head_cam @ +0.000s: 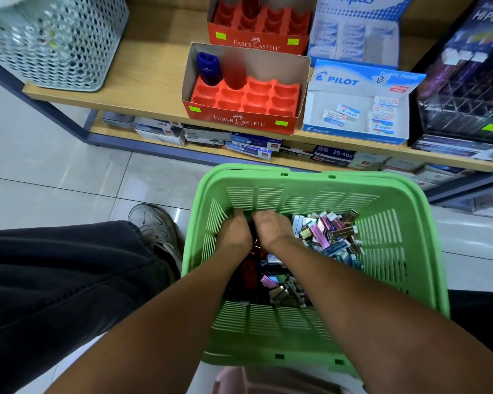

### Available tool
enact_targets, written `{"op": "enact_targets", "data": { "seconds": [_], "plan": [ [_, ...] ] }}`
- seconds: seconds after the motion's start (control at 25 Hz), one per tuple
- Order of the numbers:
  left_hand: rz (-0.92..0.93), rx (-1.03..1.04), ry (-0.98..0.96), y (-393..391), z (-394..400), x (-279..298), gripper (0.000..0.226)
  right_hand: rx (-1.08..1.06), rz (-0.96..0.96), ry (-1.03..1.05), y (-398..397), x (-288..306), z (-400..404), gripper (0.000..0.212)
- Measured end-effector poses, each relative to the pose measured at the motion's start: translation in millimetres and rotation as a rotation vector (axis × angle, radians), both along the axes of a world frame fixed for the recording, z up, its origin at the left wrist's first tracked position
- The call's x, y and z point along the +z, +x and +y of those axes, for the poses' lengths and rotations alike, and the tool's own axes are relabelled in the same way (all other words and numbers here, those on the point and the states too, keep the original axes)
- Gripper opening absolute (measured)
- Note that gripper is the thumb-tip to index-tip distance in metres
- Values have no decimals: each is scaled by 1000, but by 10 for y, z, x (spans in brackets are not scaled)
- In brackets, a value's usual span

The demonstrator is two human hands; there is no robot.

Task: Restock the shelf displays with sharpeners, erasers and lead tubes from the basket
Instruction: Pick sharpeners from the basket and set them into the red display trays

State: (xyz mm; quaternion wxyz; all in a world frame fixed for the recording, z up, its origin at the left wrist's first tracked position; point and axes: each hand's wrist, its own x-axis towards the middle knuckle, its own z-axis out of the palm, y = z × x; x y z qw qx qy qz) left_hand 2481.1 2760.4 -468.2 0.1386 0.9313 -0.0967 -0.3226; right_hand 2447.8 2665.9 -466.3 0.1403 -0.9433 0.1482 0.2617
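At the bottom of the frame two bare forearms reach forward into a green basket [404,223] that stands on the pale tiled floor in the lower centre. The left hand [235,231] and the right hand [272,228] sit side by side against the basket's far left inner corner, fingers curled downward into the contents; whether they grip anything cannot be told, as the fingertips are hidden. To the right of the hands lies a heap of small lead tubes and erasers [330,237], with a red sharpener [249,273] between the forearms. A dark trouser leg and a worn shoe [157,226] fill the lower left. Beyond the basket, in the upper centre, a wooden shelf [143,81] carries a red Faber-Castell tray [248,103] holding one blue sharpener [209,68] and a blurred red one beside it, the other pockets bare. Just right of it stands a Pilot eraser box [356,109] with a few erasers. A white mesh bin [52,41] sits at the upper left
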Motion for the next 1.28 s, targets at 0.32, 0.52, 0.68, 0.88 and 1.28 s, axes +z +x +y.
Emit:
{"op": "enact_targets", "data": {
  "seconds": [0.32,0.52,0.68,0.88,1.28],
  "plan": [
    [-18,-285,-58,-42,-102,343,42,108,-41,-43,-690,464,-702,46],
    [117,-680,31,-264,-14,360,35,102,83,-383,-1077,769,-964,25],
    [199,-950,171,-353,133,275,48,340,13,-290,-964,553,-560,20],
    [83,-1101,232,-326,251,220,46,361,160,88,-905,33,-63,30],
    [150,-1081,249,-445,263,165,57,84,231,141,-810,-139,-150,15]
  ]
}}
